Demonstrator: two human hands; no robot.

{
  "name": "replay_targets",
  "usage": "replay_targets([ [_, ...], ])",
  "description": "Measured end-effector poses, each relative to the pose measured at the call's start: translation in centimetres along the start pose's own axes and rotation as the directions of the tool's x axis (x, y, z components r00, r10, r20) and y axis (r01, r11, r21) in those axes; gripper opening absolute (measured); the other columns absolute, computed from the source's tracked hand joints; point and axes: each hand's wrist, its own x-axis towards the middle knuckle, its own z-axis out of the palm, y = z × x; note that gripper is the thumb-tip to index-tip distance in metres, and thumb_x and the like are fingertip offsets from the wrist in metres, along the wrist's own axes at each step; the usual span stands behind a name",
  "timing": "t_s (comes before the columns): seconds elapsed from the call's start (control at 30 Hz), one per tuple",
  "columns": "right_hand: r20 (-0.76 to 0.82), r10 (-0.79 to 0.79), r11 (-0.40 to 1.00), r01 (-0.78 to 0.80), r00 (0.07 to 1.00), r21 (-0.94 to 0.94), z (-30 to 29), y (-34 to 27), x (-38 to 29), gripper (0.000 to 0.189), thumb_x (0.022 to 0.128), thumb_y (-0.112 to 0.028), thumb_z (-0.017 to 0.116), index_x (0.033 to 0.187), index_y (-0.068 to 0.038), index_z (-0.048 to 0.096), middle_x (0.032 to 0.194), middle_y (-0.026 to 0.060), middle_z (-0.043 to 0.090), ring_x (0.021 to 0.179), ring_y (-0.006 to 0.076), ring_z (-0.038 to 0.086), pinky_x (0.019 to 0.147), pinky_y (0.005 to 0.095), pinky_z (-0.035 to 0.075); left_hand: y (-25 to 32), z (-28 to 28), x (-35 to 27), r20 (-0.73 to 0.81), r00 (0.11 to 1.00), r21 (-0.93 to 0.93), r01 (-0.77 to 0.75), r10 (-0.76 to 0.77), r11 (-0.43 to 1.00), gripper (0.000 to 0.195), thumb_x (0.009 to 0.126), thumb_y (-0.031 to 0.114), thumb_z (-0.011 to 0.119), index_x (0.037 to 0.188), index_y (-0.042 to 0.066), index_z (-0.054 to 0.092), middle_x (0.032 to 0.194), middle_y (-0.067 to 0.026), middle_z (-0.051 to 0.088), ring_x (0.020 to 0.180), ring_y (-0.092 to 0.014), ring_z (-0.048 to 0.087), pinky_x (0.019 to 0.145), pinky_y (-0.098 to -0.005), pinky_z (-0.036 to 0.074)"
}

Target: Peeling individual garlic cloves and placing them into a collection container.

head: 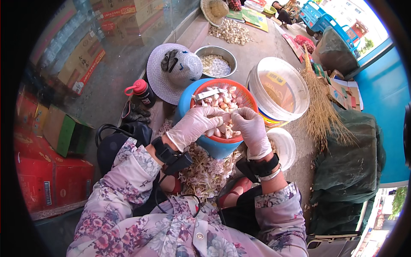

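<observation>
Both my hands wear thin, pale gloves and meet over a red plastic colander (251, 96) of garlic cloves (221, 102), which rests on a blue bucket (217, 148). My left hand (199, 124) and my right hand (252, 130) pinch a small piece between their fingertips, probably a garlic clove; the fingers hide most of it. A light-coloured, flat strip (209, 93) lies on the cloves at the back left of the colander. Below the bucket, between my feet, garlic skins and stalks (205, 175) form a heap.
Behind the colander stands a metal basin (231, 61) with peeled cloves. White buckets (305, 93), a white tub (289, 149) and a twig broom (324, 112) are on the right. A straw hat (186, 66), a black bottle (146, 96) and dark gloves (136, 113) lie left. A person (289, 11) sits far back.
</observation>
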Motion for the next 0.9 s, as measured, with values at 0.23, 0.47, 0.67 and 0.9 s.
replay_targets([
  [0.23, -0.134, -0.043, 0.994, 0.057, 0.99, 0.098, -0.5, -0.3, 0.6, 0.012, 0.09, -0.011, 0.062, 0.089, 0.001, 0.065, 0.076, 0.0008, 0.063, 0.063, 0.0053, 0.054, 0.057, 0.0218, 0.046, -0.2, -0.8, 0.3, 0.114, 0.993, -0.226, 0.047, -0.021, 0.973, 0.026, 0.097, 0.015, 0.054, 0.119, 0.002, 0.061, 0.092, -0.0059, 0.069, 0.061, -0.004, 0.053, 0.054, -0.0159, 0.039],
  [0.47, 0.197, -0.033, 0.998, 0.022, 0.98, 0.06, -0.5, -2.0, -1.0, 0.01, 0.089, -0.005, 0.063, 0.097, 0.001, 0.067, 0.081, -0.0007, 0.064, 0.072, 0.0062, 0.057, 0.069, 0.0204, 0.047, 0.1, -1.4, 0.4, 0.004, 1.0, -0.339, -0.013, 0.015, 0.941, 0.03, 0.098, 0.016, 0.052, 0.125, 0.002, 0.055, 0.088, -0.0055, 0.067, 0.058, -0.004, 0.052, 0.051, -0.0158, 0.039],
  [0.67, 0.433, -0.022, 0.997, 0.051, 0.901, -0.054, 0.8, -2.3, -3.3, 0.018, 0.087, -0.002, 0.065, 0.104, -0.004, 0.069, 0.085, -0.0007, 0.066, 0.08, 0.0064, 0.06, 0.074, 0.022, 0.049, 0.6, -1.3, -0.1, -0.091, 0.993, -0.3, -0.098, 0.074, 0.949, 0.032, 0.098, 0.017, 0.053, 0.126, 0.002, 0.054, 0.08, -0.0019, 0.064, 0.056, -0.004, 0.051, 0.049, -0.015, 0.038],
  [0.9, 0.031, -0.194, 0.98, 0.195, 0.981, -0.03, 1.4, -0.5, -2.1, 0.01, 0.086, -0.01, 0.068, 0.093, -0.003, 0.069, 0.075, 0.0018, 0.068, 0.065, 0.0083, 0.061, 0.063, 0.0238, 0.049, -1.0, -1.3, 0.5, 0.017, 0.998, -0.242, -0.061, 0.068, 0.968, 0.02, 0.097, 0.02, 0.057, 0.11, 0.004, 0.058, 0.079, -0.002, 0.064, 0.053, -0.004, 0.052, 0.047, -0.0164, 0.039],
])
